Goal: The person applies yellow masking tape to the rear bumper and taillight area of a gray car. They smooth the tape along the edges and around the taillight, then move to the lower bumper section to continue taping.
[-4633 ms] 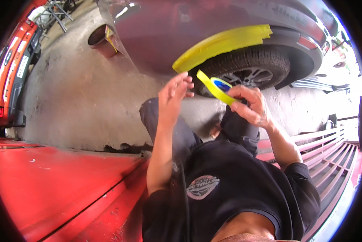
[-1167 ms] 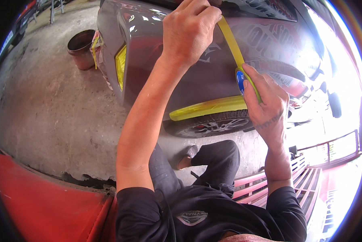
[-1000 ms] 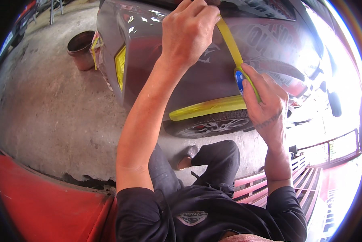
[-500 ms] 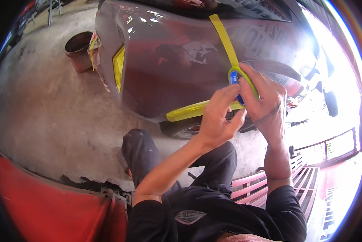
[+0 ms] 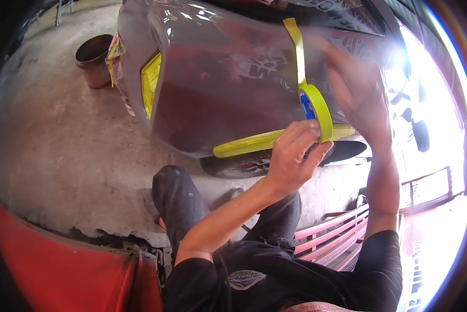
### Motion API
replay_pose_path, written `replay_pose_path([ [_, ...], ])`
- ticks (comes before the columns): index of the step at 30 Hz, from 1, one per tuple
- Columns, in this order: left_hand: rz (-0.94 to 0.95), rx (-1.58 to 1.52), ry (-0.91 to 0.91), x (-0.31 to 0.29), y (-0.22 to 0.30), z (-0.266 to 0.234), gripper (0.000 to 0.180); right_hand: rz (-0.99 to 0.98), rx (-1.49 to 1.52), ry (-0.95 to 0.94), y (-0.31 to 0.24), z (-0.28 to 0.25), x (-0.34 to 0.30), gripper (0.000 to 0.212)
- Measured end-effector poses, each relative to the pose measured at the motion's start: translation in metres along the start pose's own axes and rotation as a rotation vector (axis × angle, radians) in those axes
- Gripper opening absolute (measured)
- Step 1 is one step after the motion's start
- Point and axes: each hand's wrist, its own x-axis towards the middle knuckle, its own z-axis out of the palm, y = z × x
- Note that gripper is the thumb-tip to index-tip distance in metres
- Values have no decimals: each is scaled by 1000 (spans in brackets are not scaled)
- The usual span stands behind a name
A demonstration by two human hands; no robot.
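- Near the middle of the frame, a bare left hand (image 5: 291, 158) is holding a roll of yellow-green tape (image 5: 324, 113); its fingers are closing in a pinch on the roll's lower edge.
- The roll is sitting just above and to the right of those fingers — its long axis is running nearly upright, with the top tipping slightly left and the blue-lined hollow facing left.
- A loose-ended strip (image 5: 299, 58) is running from the top of the roll toward the upper edge of the frame, its long axis nearly vertical over the grey car panel (image 5: 207, 99); where it is touching the panel is hard to tell.
- The right hand (image 5: 366, 93) is hovering at upper right, apart from the roll — motion is blurring its fingers, so their opening cannot be told. The left hand is nearer.
- Below centre, a yellow tape band (image 5: 249, 144) is edging the panel above a wheel (image 5: 238, 169).
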Motion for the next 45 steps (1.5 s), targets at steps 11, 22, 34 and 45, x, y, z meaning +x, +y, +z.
replay_pose_path([
  [11,-6,-80,-36,7,9,-6,18,-136,-160,-91,8,8,36,54],
  [22,-93,-175,-86,8,5,-9,18,-156,-199,-42,17,21,37,54],
  [34,-128,-200,-125,5,3,-13,18,-222,-189,-57,21,15,36,59],
  [45,-200,-282,-138,7,11,-15,20,-23,39,-251,23,-1,45,54],
])
